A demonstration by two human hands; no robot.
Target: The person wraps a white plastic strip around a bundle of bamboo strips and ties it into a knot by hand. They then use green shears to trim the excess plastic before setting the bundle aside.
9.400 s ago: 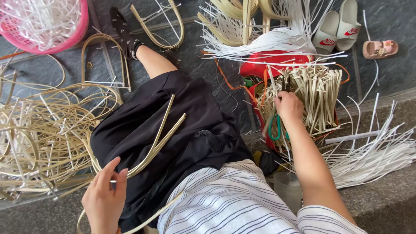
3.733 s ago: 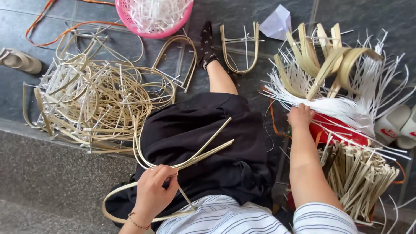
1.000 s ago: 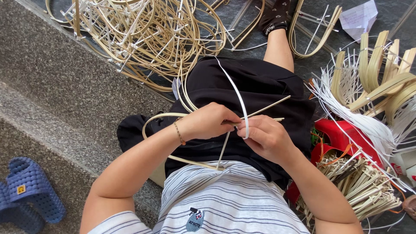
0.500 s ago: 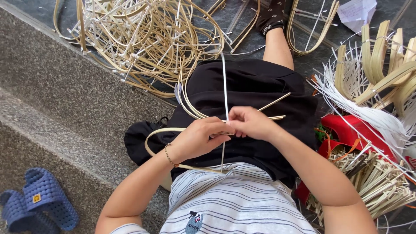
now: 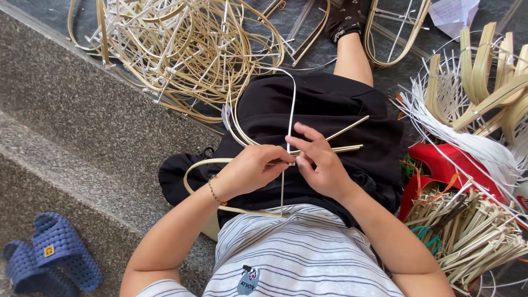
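My left hand [image 5: 254, 167] and my right hand [image 5: 320, 163] meet over my lap, on a black skirt. The left hand pinches a bent tan bamboo loop frame [image 5: 193, 170] where its thin sticks [image 5: 347, 128] cross. Between the fingers of my right hand runs a white plastic strip [image 5: 291, 110], which arcs up over the skirt and also hangs straight down below the hands. The right fingers are spread at the crossing point.
A big pile of finished tan loop frames [image 5: 181, 49] lies on the floor ahead left. To the right are white strips [image 5: 467, 143], curved bamboo pieces [image 5: 495, 71], a red container [image 5: 440, 159] and a stick bundle [image 5: 473, 231]. Blue slippers [image 5: 49, 258] lie at bottom left on a stone step.
My hands have stayed together at the frame's crossing. The white strip's loop has shifted, now arcing over the skirt, and my right fingers have opened out around it.
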